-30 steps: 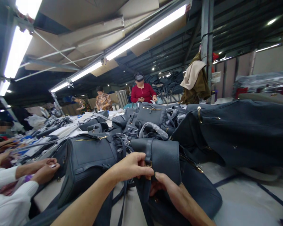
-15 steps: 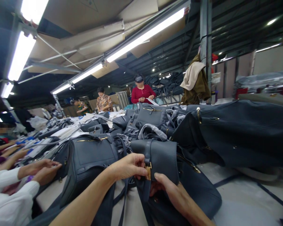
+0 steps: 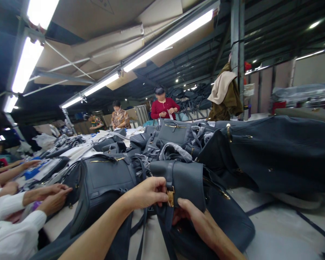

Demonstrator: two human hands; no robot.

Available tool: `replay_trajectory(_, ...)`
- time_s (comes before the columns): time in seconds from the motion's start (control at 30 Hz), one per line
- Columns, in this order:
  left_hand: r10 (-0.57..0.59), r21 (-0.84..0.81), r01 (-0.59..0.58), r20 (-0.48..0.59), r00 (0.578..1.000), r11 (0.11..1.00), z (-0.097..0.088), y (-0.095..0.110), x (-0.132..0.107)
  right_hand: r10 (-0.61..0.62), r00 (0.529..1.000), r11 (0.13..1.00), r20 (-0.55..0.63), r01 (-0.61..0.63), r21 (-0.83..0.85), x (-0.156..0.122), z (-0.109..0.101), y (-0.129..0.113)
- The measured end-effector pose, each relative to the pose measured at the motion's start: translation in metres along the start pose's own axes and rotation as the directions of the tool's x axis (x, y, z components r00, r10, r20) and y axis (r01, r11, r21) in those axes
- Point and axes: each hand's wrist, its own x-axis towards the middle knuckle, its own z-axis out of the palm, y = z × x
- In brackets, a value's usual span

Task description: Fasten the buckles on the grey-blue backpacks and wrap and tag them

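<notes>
Left end: a co-worker's hands (image 3: 52, 199) sit just beside a slate-grey leather handbag (image 3: 105, 177), which lies on the bench (image 3: 56, 225) among other bags. Centre: the person's left hand (image 3: 147, 193) is closed, fingers curled over a leather flap (image 3: 185, 182) at its strap, just above a brass buckle (image 3: 170, 196). The right hand (image 3: 197, 220) pinches the flap's lower edge, thumb in front, fingers mostly hidden behind. That two-handed hold looks like it keeps the flap lifted and the buckle facing the person. The flap belongs to a dark bag lying low on the bench. Right end: a large navy leather bag (image 3: 281, 151) lies on its side, apparently parked clear of the hands.
</notes>
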Motion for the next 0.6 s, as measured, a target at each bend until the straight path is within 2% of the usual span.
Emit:
replay_trajectory(0.1,0.029,0.267,0.016,-0.165,0.986,0.964,0.01,0.006,-0.008,-0.009,0.998,0.999,-0.057,0.007,-0.037,0.001,0.001,-0.001)
replay_trajectory(0.2,0.09,0.552,0.108,-0.32,0.943,0.827,0.022,0.013,-0.016,-0.029,0.989,0.991,-0.142,0.01,-0.134,-0.001,0.005,-0.001)
replay_trajectory(0.4,0.002,0.651,0.307,-0.428,0.904,0.694,0.037,0.02,-0.018,-0.032,0.96,0.954,-0.278,-0.054,-0.296,-0.007,0.013,0.002)
replay_trajectory(0.6,0.052,0.709,0.345,-0.473,0.88,0.615,0.048,0.012,-0.011,-0.115,0.942,0.941,-0.315,0.002,-0.338,-0.009,0.014,0.002)
